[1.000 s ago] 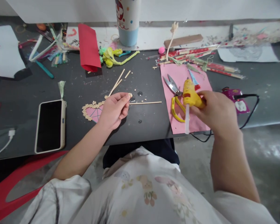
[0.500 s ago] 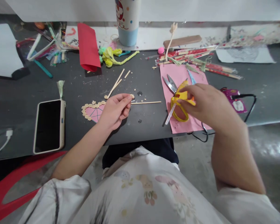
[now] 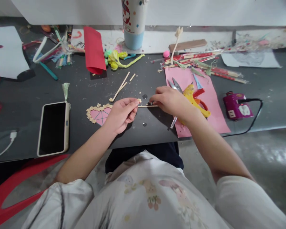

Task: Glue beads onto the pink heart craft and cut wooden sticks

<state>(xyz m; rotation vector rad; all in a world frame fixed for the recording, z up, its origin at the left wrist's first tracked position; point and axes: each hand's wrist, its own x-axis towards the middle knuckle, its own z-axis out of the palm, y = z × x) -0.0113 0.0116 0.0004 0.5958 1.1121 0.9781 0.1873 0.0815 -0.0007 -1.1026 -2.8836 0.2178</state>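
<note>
Left hand (image 3: pixel 124 114) over the heart's (image 3: pixel 100 115) inner end, fingers curled; thumb and forefinger pinch a pale bit (image 3: pixel 139 100) right at the tips, probably so most of it stays exposed. Right hand (image 3: pixel 169 100) low over the table, palm down, fingertips bunched close together beside the thin stick (image 3: pixel 147 106); cannot tell whether they hold anything, the hand covers it. Heart flat on the table, partly under the left wrist, similar pale bits lining its visible upper edge. Stick lies across the gap between the hands, perhaps there for easy reach from both. Glue gun (image 3: pixel 188 92) on the pink sheet (image 3: pixel 215 109), partly behind the right forearm, near the scissors (image 3: pixel 177 84); the sheet may serve to catch drips. Nozzle points away from the body, likely the safer way round. Loose sticks (image 3: pixel 120 86) beyond the left hand.
</note>
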